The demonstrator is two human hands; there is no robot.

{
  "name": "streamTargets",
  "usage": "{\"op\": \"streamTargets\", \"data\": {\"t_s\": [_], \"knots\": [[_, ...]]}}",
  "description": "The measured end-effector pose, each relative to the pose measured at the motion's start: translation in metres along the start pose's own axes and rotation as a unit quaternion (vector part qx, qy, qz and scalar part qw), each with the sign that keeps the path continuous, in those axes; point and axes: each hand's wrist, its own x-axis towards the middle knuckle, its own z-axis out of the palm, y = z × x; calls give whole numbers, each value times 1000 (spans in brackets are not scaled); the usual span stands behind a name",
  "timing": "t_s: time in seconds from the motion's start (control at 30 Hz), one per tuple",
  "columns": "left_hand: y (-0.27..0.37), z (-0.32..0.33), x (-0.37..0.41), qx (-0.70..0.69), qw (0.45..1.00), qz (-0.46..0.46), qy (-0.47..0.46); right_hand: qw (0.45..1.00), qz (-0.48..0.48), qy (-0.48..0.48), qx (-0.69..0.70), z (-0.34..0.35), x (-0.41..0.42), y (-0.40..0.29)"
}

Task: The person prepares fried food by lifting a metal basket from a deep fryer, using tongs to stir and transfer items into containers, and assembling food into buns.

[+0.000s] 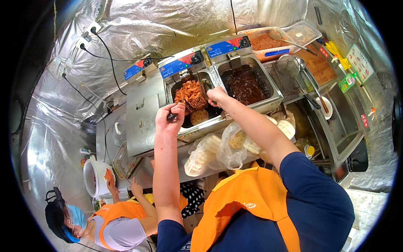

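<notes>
My left hand (pixel 170 117) is closed around the black handle of a wire fryer basket (pixel 195 105), raised over the left well of an electric deep fryer. Golden-brown fried pieces of food (pixel 188 91) fill the basket. Just right of it my right hand (pixel 216 96) grips a dark handle; what this handle belongs to is mostly hidden. Below the basket a round flatbread (pixel 199 117) lies in the left well. Dark oil bubbles in the right fryer well (pixel 247 82).
Plastic bags of pale flatbreads (pixel 204 151) lie before the fryer. Strainers (pixel 288 66), a tub of reddish food (pixel 267 42) and a sink (pixel 341 126) are at right. A co-worker (pixel 119 220) stands at left beside a white bucket (pixel 97 178). Cords cross behind the fryer.
</notes>
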Motion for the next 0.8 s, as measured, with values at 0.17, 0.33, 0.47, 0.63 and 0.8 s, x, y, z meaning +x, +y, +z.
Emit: {"op": "streamTargets", "data": {"t_s": [0.17, 0.33, 0.47, 0.63, 0.8], "knots": [[-3, 6, -3, -3, 1000, -7, 4, 1000, -12, 12, 2, 2, 14, 6], [-2, 1, -2, -2, 1000, -18, -8, 966, -104, 52, -231, -6, 5, 18], [-8, 1, -1, 3, 1000, -11, 6, 880, -250, 132, -382, -10, -21, 28], [-9, -11, 6, 28, 999, 12, 25, 849, -268, 90, -447, -13, -30, 22], [-15, -18, 14, 52, 998, 17, 38, 839, -252, 57, -478, -26, -34, -2]]}}
